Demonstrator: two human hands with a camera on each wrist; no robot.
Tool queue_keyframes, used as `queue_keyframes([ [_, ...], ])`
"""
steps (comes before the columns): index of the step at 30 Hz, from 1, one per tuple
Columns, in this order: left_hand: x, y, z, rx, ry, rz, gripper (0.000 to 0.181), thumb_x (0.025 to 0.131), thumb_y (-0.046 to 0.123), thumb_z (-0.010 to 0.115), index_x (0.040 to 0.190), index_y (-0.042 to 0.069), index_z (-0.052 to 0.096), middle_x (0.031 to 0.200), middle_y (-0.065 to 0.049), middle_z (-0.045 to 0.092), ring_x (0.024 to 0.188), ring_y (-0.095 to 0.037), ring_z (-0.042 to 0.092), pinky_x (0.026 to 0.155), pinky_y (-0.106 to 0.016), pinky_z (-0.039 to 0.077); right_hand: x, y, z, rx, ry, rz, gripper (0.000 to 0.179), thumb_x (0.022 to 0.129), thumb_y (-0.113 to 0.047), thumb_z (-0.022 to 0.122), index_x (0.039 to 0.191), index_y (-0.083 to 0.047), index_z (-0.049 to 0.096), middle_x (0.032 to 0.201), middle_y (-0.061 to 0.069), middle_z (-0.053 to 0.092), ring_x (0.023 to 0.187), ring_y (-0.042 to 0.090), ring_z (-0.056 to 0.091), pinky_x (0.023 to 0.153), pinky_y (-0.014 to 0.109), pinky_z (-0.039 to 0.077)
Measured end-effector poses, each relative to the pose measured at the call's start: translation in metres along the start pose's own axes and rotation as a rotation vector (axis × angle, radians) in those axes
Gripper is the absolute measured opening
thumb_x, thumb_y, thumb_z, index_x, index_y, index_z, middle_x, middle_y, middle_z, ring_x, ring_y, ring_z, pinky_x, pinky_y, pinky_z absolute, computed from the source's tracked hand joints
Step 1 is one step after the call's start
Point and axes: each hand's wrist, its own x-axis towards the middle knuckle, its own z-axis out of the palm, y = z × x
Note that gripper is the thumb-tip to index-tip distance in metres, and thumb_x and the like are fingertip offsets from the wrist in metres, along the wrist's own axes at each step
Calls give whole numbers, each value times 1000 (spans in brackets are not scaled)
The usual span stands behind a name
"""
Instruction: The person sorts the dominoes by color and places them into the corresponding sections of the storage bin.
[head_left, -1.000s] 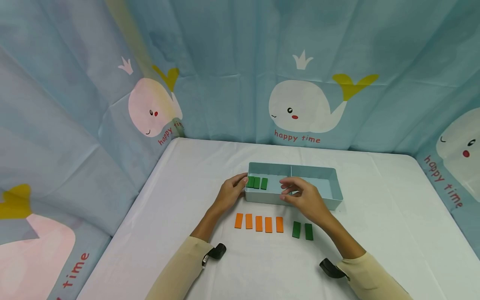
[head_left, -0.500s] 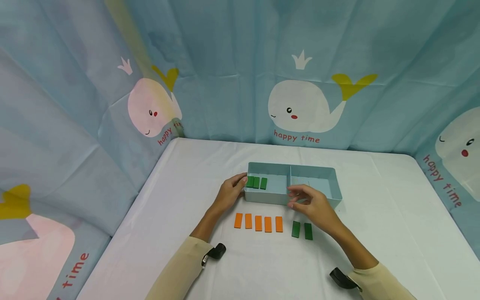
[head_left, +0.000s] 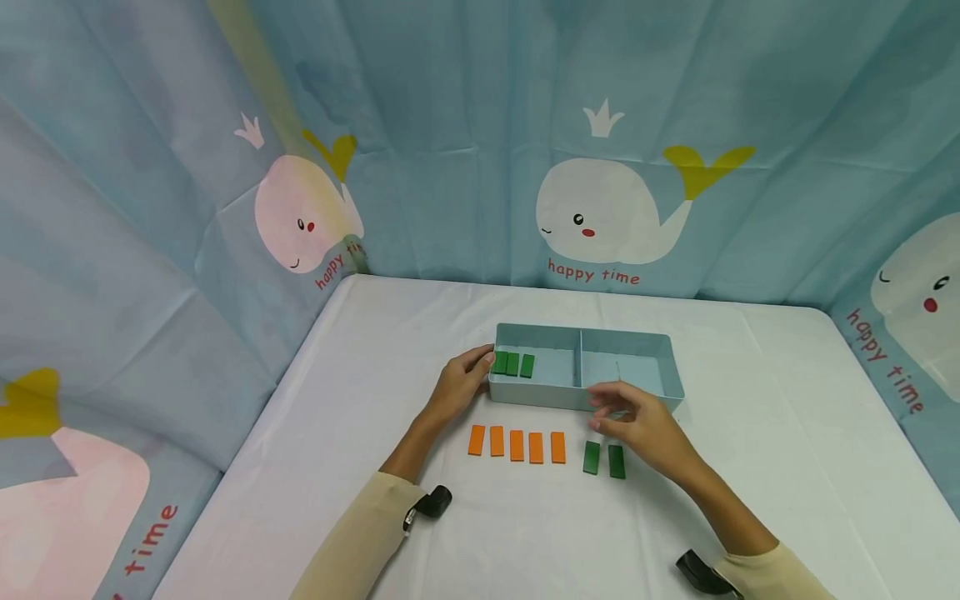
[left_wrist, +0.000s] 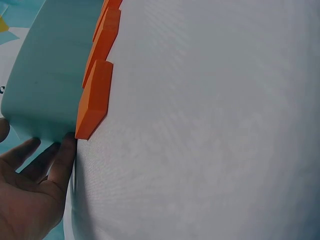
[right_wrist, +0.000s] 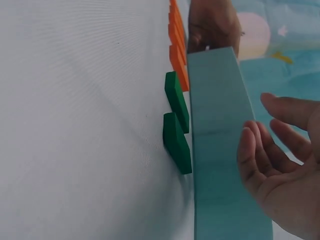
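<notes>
A blue-green box [head_left: 540, 394] with two compartments lies across the table. My left hand [head_left: 456, 387] rests at its left end, thumb by the rim; in the left wrist view the fairly straight fingers [left_wrist: 62, 162] touch the end wall. Three green tiles [head_left: 512, 364] lie in the left compartment. My right hand [head_left: 641, 425] is over the box's front wall near the right compartment, fingers loosely bent, nothing between them. Below it, two green tiles [head_left: 592, 457] [head_left: 617, 462] lie on the table. The right wrist view shows the right hand's fingers [right_wrist: 247, 150] spread apart from the thumb.
Several orange tiles [head_left: 517, 446] stand in a row in front of the box, left of the two green ones. A white cloth covers the table [head_left: 420, 325]. Behind it hangs a blue curtain [head_left: 450, 208] with whale prints.
My right hand has drawn back from the left compartment, moving right and toward me past the divider. The left hand, the box and the tiles have stayed in place.
</notes>
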Motion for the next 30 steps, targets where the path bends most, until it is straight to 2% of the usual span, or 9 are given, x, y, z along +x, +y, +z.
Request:
queue_keyframes([
  [10, -1, 2, 0, 28, 10, -14, 55, 112, 45, 53, 156, 12, 55, 157, -9, 56, 144, -27, 54, 109, -43, 56, -8, 5, -7, -21, -26, 47, 47, 95, -15, 83, 137, -4, 66, 123, 16, 71, 101, 18, 69, 87, 25, 61],
  [17, -1, 1, -1, 7, 0, -8, 56, 112, 45, 53, 157, 11, 54, 158, -9, 55, 142, -28, 56, 106, -43, 58, -14, 10, -11, 7, -38, 101, 50, 92, -15, 85, 137, -4, 66, 124, 16, 71, 103, 21, 71, 79, 26, 61],
  [30, -1, 2, 0, 11, 6, -18, 57, 112, 47, 53, 156, 12, 54, 159, -9, 54, 144, -28, 54, 107, -43, 57, -22, 19, -15, -5, -77, 196, 59, 86, -14, 89, 139, -4, 65, 125, 13, 71, 107, 27, 67, 78, 24, 59],
])
